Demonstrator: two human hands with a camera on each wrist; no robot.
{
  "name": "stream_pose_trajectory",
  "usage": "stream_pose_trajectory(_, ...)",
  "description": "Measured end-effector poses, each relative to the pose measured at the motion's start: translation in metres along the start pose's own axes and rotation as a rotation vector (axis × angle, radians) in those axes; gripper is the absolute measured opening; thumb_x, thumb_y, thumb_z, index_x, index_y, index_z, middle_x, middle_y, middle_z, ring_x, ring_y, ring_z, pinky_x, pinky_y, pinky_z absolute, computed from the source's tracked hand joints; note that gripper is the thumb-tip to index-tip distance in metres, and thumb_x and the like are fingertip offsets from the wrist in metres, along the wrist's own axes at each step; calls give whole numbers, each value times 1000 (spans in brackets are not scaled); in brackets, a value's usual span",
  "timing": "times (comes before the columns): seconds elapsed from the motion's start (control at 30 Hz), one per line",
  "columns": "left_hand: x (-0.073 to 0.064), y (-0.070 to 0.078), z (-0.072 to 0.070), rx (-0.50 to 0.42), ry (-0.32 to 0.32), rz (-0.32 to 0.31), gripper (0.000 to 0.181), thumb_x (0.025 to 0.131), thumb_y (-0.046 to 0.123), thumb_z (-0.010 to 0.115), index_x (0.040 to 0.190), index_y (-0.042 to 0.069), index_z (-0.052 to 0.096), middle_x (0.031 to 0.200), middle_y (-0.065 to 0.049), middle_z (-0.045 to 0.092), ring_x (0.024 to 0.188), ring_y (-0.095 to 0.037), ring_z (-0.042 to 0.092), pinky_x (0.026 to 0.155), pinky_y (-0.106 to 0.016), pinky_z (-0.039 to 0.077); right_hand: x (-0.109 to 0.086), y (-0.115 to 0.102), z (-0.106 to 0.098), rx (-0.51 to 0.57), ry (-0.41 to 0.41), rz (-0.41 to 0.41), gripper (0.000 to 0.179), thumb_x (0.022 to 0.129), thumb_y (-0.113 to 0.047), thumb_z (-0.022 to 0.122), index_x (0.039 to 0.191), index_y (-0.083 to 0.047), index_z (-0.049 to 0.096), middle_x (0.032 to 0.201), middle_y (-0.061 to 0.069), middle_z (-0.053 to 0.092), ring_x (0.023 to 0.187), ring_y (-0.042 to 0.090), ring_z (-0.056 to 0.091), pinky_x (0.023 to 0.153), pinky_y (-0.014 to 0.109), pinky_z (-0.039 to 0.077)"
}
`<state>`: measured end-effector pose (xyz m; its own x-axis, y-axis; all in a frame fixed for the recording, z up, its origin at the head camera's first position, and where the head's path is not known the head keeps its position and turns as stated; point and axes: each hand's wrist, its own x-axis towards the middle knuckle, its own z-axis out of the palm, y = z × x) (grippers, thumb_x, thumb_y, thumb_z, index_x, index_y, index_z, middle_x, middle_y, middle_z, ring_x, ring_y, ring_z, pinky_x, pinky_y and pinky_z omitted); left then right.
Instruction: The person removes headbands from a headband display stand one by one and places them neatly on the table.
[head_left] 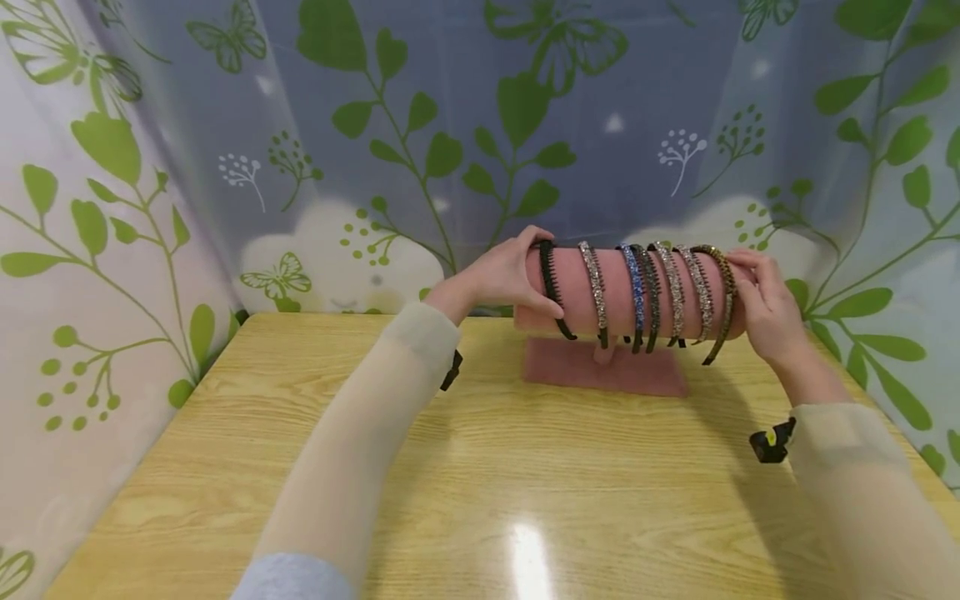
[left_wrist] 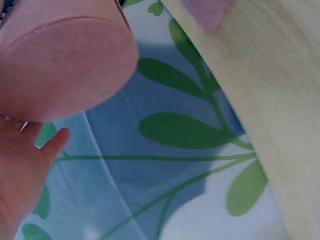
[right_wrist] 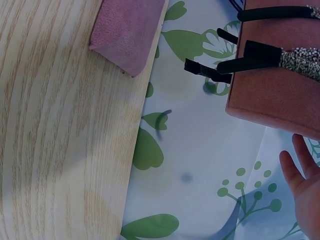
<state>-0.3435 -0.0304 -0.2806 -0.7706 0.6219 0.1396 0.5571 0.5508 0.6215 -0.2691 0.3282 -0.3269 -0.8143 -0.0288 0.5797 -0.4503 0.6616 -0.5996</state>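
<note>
A pink padded headband stand (head_left: 613, 292) lies crosswise near the table's back edge on its pink base (head_left: 645, 372). Several headbands sit around its roll. At the left end my left hand (head_left: 502, 273) grips the black toothed headband (head_left: 552, 279), thumb in front and fingers over the top. My right hand (head_left: 772, 321) touches the right end of the roll, its fingertips beside the gold headband (head_left: 726, 292). Between them are a silver glittery headband (head_left: 595, 283), a blue one (head_left: 637, 292) and more sparkly ones. In the right wrist view, two right fingers (right_wrist: 302, 155) extend straight at the roll's edge.
The wood-grain table (head_left: 525, 467) reaches forward from the stand. Behind and beside it hangs a cloth (head_left: 420, 92) printed with green leaves and butterflies. Each wrist carries a small black camera (head_left: 772, 442). Headband ends (right_wrist: 207, 71) jut out under the roll.
</note>
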Motion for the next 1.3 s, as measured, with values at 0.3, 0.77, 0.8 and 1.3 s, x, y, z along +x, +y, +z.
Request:
stream_pose_trajectory(0.3,-5,-15,11,-82,102,-10,109,66,49,87,149,16,25,147,-3,36,130,-20,40,101,-39,38,-7,0,-7,-20,13,27,39,107,-22,33,137,2,41,141,24,39,138,30,31,112,28,17)
stream_pose_trajectory(0.77,-19,-22,9,-81,191,-3,100,67,50,86,143,15,31,146,-6,37,134,-26,38,103,-42,37,-2,-2,1,17,3,24,40,106,-23,32,137,2,40,143,23,37,138,31,29,113,29,16)
stream_pose_trajectory(0.8,-21,-24,9,-86,200,-3,100,67,49,86,143,15,31,146,-6,38,135,-27,37,103,-42,37,-2,-2,2,14,-3,24,41,106,-23,32,138,2,40,144,23,36,139,32,29,113,30,16)
stream_pose_trajectory(1.3,-49,-53,14,-232,295,-88,102,67,40,89,145,15,29,149,-8,35,140,-22,29,110,-41,29,-3,-2,2,-6,-4,17,40,107,-23,32,138,1,39,143,24,36,136,39,30,113,33,17)
